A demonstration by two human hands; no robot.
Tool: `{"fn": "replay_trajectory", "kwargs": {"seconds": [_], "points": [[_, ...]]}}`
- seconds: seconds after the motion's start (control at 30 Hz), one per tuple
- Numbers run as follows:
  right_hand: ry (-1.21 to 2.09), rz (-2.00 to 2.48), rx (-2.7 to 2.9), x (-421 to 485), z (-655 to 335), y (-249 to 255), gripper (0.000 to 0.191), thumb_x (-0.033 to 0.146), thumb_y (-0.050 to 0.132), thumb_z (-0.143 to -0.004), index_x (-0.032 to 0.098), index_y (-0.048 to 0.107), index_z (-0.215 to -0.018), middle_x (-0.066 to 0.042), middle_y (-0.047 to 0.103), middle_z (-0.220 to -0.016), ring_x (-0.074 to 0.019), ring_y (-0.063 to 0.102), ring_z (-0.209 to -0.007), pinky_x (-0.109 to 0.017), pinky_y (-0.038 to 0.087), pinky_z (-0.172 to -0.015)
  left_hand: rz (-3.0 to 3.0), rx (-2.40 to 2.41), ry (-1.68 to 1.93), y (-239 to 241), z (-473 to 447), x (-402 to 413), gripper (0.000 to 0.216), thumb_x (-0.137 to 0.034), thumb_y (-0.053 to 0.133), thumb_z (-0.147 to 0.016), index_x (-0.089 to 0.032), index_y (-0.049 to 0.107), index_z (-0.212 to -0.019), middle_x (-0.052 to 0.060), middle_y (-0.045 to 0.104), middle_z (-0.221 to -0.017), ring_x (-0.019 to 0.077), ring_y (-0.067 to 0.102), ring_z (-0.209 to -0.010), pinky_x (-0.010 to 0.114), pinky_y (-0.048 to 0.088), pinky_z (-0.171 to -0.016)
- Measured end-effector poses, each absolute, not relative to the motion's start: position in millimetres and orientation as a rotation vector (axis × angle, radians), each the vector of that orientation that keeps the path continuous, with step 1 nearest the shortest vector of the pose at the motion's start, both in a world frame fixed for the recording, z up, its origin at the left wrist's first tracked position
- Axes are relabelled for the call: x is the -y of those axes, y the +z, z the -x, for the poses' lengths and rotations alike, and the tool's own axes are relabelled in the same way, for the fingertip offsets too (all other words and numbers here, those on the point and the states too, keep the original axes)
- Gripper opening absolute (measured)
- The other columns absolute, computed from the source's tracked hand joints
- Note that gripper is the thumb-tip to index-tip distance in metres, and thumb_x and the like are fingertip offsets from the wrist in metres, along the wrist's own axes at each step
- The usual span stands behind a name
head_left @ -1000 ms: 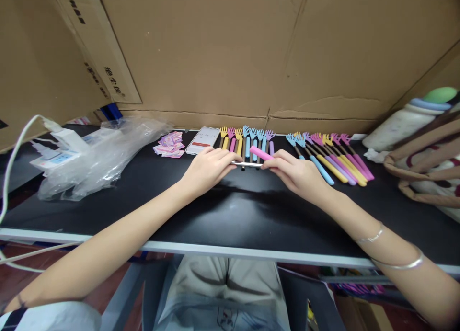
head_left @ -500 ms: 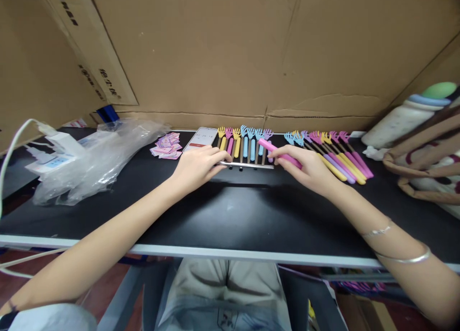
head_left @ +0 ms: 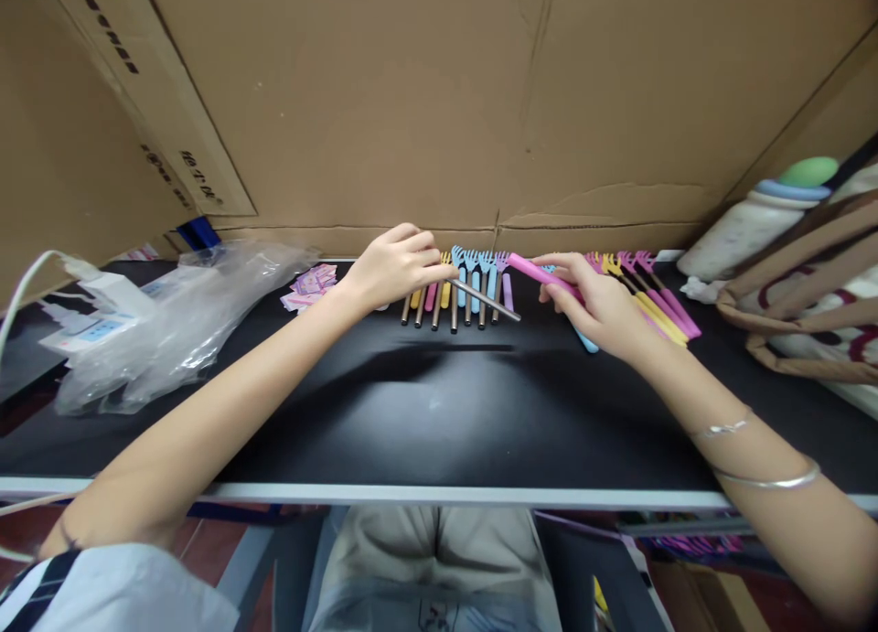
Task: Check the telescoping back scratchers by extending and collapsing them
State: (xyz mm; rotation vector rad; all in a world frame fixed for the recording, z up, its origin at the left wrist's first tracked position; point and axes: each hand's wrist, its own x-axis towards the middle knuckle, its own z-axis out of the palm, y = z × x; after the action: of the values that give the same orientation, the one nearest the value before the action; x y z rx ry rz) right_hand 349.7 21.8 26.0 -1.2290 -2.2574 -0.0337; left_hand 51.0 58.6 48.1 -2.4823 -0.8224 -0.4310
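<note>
Pink handle held in right hand, left hand fingers pinching the metal rod, its head hidden

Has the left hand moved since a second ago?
Yes. The left hand has lifted away toward the cardboard wall, raising the metal rod.

Rod: shiny metal. Handle: smooth pink plastic. Table: black, semi-gloss. Bag, left: clear crinkled plastic. Far wall: matt cardboard.

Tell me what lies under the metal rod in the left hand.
The metal rod crosses above a row of back scratchers on the black table. The left hand covers its other end.
</note>
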Motion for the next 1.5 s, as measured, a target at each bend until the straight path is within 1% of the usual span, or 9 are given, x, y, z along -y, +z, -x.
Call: {"fn": "replay_trajectory", "kwargs": {"seconds": [0.1, 0.23, 0.37, 0.5, 0.6, 0.8, 1.0, 1.23, 1.5], "points": [[-0.144, 1.315, 2.256, -21.2, -352.0, 29.9, 0.042, 0.038, 0.037, -0.095, 0.019, 0.048, -0.13, -0.007, 0.07, -0.091, -0.0219, 0.065, -0.076, -0.03, 0.044, -0.068, 2.457, 0.793, -0.374, 54.4, -60.4, -67.8, 0.043, -0.027, 0.024, -0.102, -0.029, 0.066, -0.108, 0.004, 0.068, -0.087, 0.0185, 0.057, -0.095, 0.037, 0.041, -0.086], [-0.191, 1.358, 2.255, -21.3, -354.1, 32.6, 0.044, 0.039, 0.035, -0.094, 0.019, 0.048, -0.132, -0.008, 0.07, -0.093, -0.0217, 0.065, -0.075, -0.029, 0.044, -0.067, 2.451, 0.774, -0.304, 57.2, -63.5, -66.4, 0.041, -0.021, 0.027, -0.1, -0.028, 0.067, -0.108, 0.005, 0.068, -0.082, 0.0175, 0.06, -0.085, 0.032, 0.042, -0.074], [-0.201, 1.36, 2.289, -23.5, -354.4, 30.6, 0.044, 0.04, 0.034, -0.095, 0.02, 0.049, -0.131, -0.007, 0.07, -0.091, -0.02, 0.063, -0.07, -0.027, 0.04, -0.061, 2.386, 0.751, -0.199, 53.2, -46.6, -59.0, 0.041, -0.019, 0.027, -0.099, -0.027, 0.066, -0.108, 0.004, 0.07, -0.08, 0.0156, 0.062, -0.075, 0.027, 0.037, -0.062], [-0.141, 1.308, 2.372, -25.6, -351.7, 24.3, 0.041, 0.04, 0.033, -0.098, 0.023, 0.05, -0.13, -0.005, 0.07, -0.09, -0.0183, 0.064, -0.068, -0.025, 0.039, -0.061, 2.388, 0.795, -0.174, 40.6, -20.5, -51.5, 0.035, -0.027, 0.032, -0.1, -0.027, 0.065, -0.112, 0.002, 0.071, -0.078, 0.0144, 0.062, -0.067, 0.024, 0.033, -0.056], [-0.073, 1.286, 2.407, -25.4, -348.2, 20.2, 0.037, 0.04, 0.033, -0.098, 0.024, 0.051, -0.127, -0.003, 0.071, -0.089, -0.0174, 0.064, -0.069, -0.025, 0.039, -0.062, 2.395, 0.858, -0.222, 25.6, -4.3, -43.6, 0.034, -0.039, 0.035, -0.1, -0.026, 0.064, -0.112, 0.002, 0.073, -0.079, 0.0148, 0.064, -0.066, 0.022, 0.033, -0.054], [0.01, 1.273, 2.464, -21.0, -341.5, 20.6, 0.028, 0.04, 0.041, -0.095, 0.023, 0.058, -0.111, -0.002, 0.07, -0.084, -0.0166, 0.062, -0.068, -0.025, 0.038, -0.062, 2.421, 0.932, -0.312, 0.8, 11.3, -29.1, 0.041, -0.044, 0.03, -0.1, -0.024, 0.066, -0.103, 0.003, 0.072, -0.074, 0.0152, 0.066, -0.063, 0.023, 0.036, -0.055], [-0.002, 1.208, 2.482, -21.2, -342.4, 19.5, 0.024, 0.036, 0.045, -0.094, 0.023, 0.061, -0.106, -0.003, 0.07, -0.094, -0.0163, 0.062, -0.076, -0.025, 0.04, -0.067, 2.351, 0.955, -0.437, 3.0, 10.8, -23.5, 0.035, -0.041, 0.037, -0.099, -0.026, 0.069, -0.1, 0.002, 0.074, -0.081, 0.0162, 0.068, -0.07, 0.024, 0.038, -0.056], [0.016, 1.182, 2.462, -22.4, -343.6, 16.7, 0.025, 0.036, 0.047, -0.093, 0.022, 0.062, -0.106, -0.003, 0.07, -0.093, -0.0159, 0.062, -0.075, -0.026, 0.041, -0.066, 2.284, 0.933, -0.555, 6.0, 11.9, -20.3, 0.033, -0.042, 0.041, -0.098, -0.026, 0.07, -0.103, 0.001, 0.075, -0.088, 0.0161, 0.069, -0.074, 0.026, 0.039, -0.057], [0.033, 1.145, 2.447, -22.5, -343.8, 16.7, 0.024, 0.037, 0.048, -0.093, 0.022, 0.062, -0.107, -0.002, 0.069, -0.093, -0.0158, 0.062, -0.076, -0.027, 0.042, -0.067, 2.275, 0.916, -0.581, 6.7, 10.3, -15.8, 0.035, -0.043, 0.04, -0.098, -0.026, 0.071, -0.102, 0.001, 0.075, -0.083, 0.017, 0.069, -0.07, 0.026, 0.038, -0.055]]}}
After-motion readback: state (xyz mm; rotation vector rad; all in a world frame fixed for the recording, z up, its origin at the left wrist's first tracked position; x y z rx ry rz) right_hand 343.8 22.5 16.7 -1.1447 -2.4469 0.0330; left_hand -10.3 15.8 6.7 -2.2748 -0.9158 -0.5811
